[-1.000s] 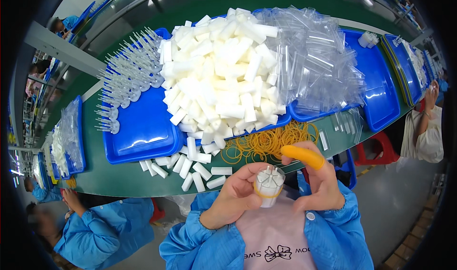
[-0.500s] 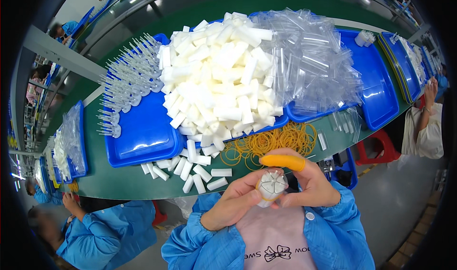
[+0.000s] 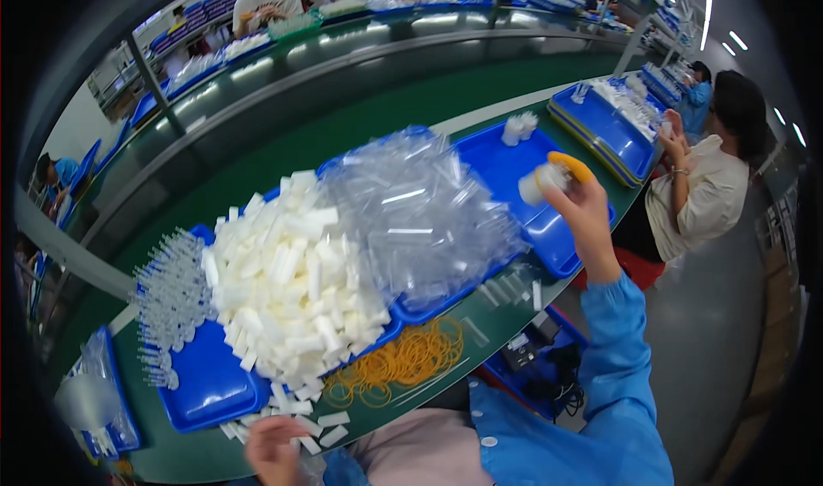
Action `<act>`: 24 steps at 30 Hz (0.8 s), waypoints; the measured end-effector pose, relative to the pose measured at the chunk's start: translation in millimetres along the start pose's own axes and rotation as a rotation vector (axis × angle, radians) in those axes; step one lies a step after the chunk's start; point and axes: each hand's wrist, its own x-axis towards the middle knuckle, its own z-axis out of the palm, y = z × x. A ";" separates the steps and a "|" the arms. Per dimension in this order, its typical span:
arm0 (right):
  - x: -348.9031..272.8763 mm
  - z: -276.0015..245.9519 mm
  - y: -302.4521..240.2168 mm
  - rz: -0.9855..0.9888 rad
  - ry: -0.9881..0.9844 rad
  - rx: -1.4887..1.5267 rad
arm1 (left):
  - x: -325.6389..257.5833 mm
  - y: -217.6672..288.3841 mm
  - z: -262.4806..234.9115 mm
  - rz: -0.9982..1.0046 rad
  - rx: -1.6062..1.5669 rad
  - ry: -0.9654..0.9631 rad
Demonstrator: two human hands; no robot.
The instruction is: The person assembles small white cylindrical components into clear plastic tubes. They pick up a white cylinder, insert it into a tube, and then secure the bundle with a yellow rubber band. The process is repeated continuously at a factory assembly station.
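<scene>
Bundle (image 3: 533,186), white and roundish, is held in the right hand's (image 3: 583,207) grip over the far-right blue tray (image 3: 557,244), near two standing white pieces (image 3: 519,129). Left hand (image 3: 273,449), blurred, is beside loose white blocks (image 3: 333,435) on the green desk (image 3: 184,453); can't tell its grip from here.
</scene>
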 end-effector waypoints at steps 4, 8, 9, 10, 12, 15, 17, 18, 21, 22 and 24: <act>87.8 -19.2 70.1 -0.179 0.009 -0.448 | 42.5 -48.5 -110.3 0.301 0.368 0.562; 138.4 -7.7 113.0 -0.269 -0.021 -0.938 | 57.4 -74.6 -215.4 0.090 0.900 0.553; 144.9 -6.8 118.8 -0.258 -0.017 -1.029 | 71.5 -66.0 -197.0 0.225 0.935 0.571; 150.5 -4.1 131.9 -0.256 -0.007 -1.059 | 76.3 -62.7 -198.8 0.248 1.025 0.579; 158.0 -5.4 148.3 -0.255 0.016 -1.133 | 86.0 -64.9 -209.7 0.291 1.189 0.591; 161.5 -16.9 151.1 -0.251 0.083 -1.047 | 96.9 -77.0 -227.3 0.401 1.173 0.650; 158.6 -32.8 146.4 -0.282 0.128 -1.043 | 101.2 -69.9 -206.4 0.254 1.131 0.754; 154.2 -43.1 138.3 -0.359 0.191 -1.011 | 107.1 -64.6 -190.9 0.182 1.110 0.798; 115.2 -25.9 77.8 -0.426 0.049 -0.711 | 94.7 -63.4 -193.5 0.311 1.255 0.810; 92.6 -20.8 51.8 -0.417 -0.018 -0.606 | 90.8 -64.0 -199.1 0.341 1.298 0.771; 45.9 -15.1 10.4 -0.357 -0.173 -0.473 | 90.9 -56.3 -193.9 0.366 1.417 0.629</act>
